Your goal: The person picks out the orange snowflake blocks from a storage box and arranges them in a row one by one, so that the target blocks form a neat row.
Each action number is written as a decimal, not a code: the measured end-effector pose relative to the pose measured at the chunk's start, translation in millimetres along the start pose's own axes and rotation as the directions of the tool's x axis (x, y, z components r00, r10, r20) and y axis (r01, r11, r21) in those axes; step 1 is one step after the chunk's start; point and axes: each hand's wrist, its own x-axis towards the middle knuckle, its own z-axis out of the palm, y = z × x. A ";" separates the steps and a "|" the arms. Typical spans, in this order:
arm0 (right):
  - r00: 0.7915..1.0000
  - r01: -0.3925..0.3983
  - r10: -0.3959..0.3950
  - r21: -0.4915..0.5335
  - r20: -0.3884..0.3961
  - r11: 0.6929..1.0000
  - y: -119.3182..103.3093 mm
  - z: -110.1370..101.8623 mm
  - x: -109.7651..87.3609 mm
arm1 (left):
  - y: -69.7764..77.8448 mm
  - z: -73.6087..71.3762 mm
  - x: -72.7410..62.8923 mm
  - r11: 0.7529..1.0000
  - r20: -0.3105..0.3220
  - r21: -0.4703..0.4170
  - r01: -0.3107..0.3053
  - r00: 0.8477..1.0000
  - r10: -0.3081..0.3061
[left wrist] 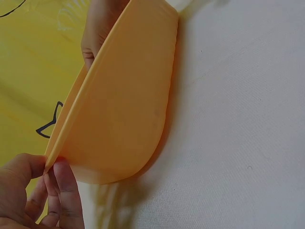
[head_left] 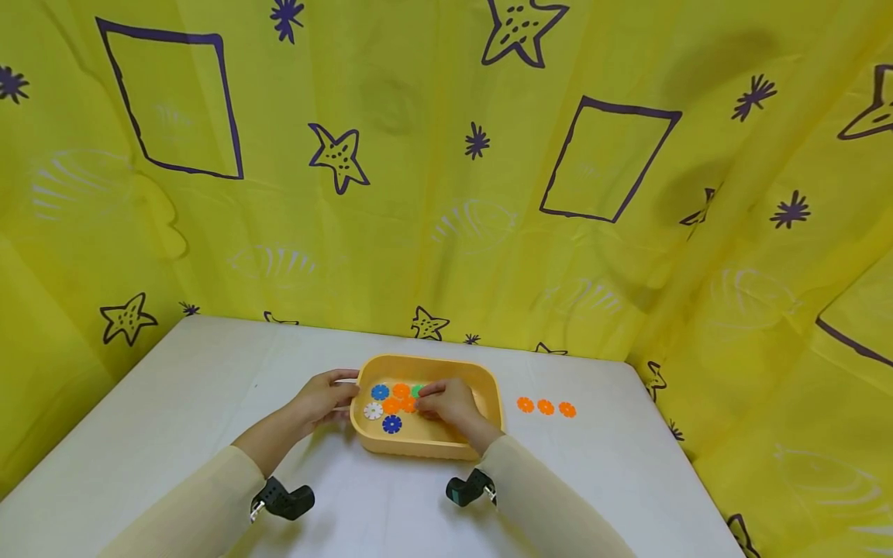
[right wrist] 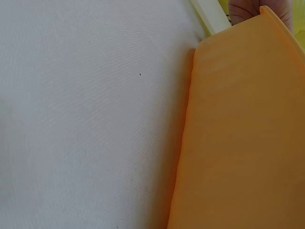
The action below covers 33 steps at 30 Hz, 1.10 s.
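Past sleeves (head_left: 191,504), pinching tray (head_left: 418,446) with left grip (head_left: 324,395), can't tell about right grip (head_left: 449,403); got three discs (head_left: 546,408) out, others (head_left: 392,424) inside.

The tray (head_left: 418,448) sits on the table (head_left: 209,403), with the curtain (head_left: 418,256) behind at twelve o'clock. The left hand (head_left: 328,399) is on the tray's rim at nine o'clock; the right hand (head_left: 451,403) is inside, near the middle, its arm (head_left: 480,432) crossing the rim at four. A cluster of discs (head_left: 392,404) lies in the nine-o'clock half, one disc (head_left: 392,424) at the cluster's six. Three more discs (head_left: 546,408) lie in a row on the table, beyond the tray at three o'clock.
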 end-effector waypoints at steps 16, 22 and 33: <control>1.000 0.018 -0.019 -0.053 -0.014 0.998 -0.5 3.5 -0.7 | 0.6 0.3 -0.2 1.000 0.005 0.000 -0.005 1.000 0.005; 1.000 0.003 -0.004 -0.050 -0.012 0.999 0.1 4.6 0.5 | -0.4 -0.3 1.2 1.000 0.004 0.001 0.004 1.000 -0.004; 1.000 0.006 -0.006 -0.095 -0.008 0.995 1.2 3.8 -0.7 | 0.3 -0.1 -0.4 1.000 0.005 0.010 -0.004 1.000 0.003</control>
